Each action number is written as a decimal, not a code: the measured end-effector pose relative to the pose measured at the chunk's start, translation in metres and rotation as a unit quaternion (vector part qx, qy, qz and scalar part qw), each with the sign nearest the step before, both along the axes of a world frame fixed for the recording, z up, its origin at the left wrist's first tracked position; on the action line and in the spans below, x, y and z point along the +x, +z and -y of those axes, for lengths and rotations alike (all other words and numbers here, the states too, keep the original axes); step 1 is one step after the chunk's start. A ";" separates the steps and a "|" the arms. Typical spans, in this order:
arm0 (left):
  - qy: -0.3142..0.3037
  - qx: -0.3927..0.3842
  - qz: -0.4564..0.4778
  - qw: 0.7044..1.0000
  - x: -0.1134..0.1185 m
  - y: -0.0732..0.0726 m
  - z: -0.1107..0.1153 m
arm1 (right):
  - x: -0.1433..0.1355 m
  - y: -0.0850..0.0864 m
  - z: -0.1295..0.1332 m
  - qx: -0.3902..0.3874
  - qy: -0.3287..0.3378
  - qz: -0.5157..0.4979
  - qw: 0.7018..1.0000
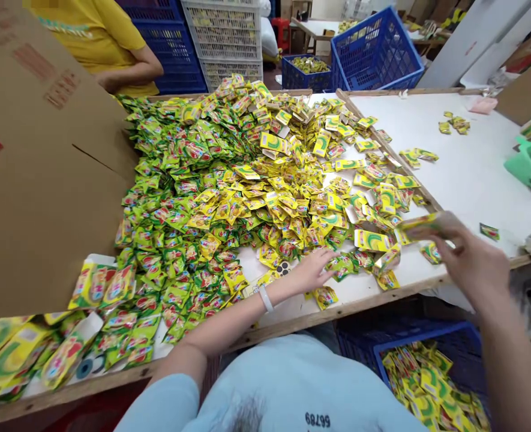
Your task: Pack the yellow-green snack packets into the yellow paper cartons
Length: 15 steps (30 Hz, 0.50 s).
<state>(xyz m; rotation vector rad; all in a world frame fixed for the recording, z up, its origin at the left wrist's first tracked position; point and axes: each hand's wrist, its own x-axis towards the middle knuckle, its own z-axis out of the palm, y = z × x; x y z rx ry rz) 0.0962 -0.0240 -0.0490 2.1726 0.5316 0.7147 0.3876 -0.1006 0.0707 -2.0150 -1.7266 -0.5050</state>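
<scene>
My left hand (312, 270), with a pale band at its wrist, reaches over the table's front part. Its fingers are stretched out and apart, with the tips at a small green packet (342, 265); whether they touch it I cannot tell. My right hand (476, 261) is raised at the right, slightly blurred, with fingers closed on a small yellow box (420, 225). Below the left forearm lies a phone (283, 268), partly covered by packets. Yellow boxes (372, 240) lie between the hands. A large heap of green packets (179, 174) and yellow packets (287, 198) spreads behind them.
A big cardboard carton (53, 180) stands at the left. A wooden strip (382, 141) divides the white table (472, 162). Below the right edge is a blue crate (377, 354) of yellow boxes. A person in yellow (107, 42) is across the table, before stacked crates (224, 36).
</scene>
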 end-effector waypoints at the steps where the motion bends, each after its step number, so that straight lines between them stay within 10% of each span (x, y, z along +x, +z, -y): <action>1: 0.031 0.054 -0.021 0.998 0.003 -0.002 -0.006 | 0.010 -0.001 -0.007 0.028 -0.049 0.068 0.996; 9: 0.266 0.180 -0.057 0.945 -0.030 0.001 -0.040 | -0.073 -0.096 -0.070 -0.171 0.219 0.274 0.921; 15: 0.264 0.190 -0.017 0.945 -0.067 -0.003 -0.040 | -0.071 -0.109 -0.059 -0.082 0.254 -0.038 0.963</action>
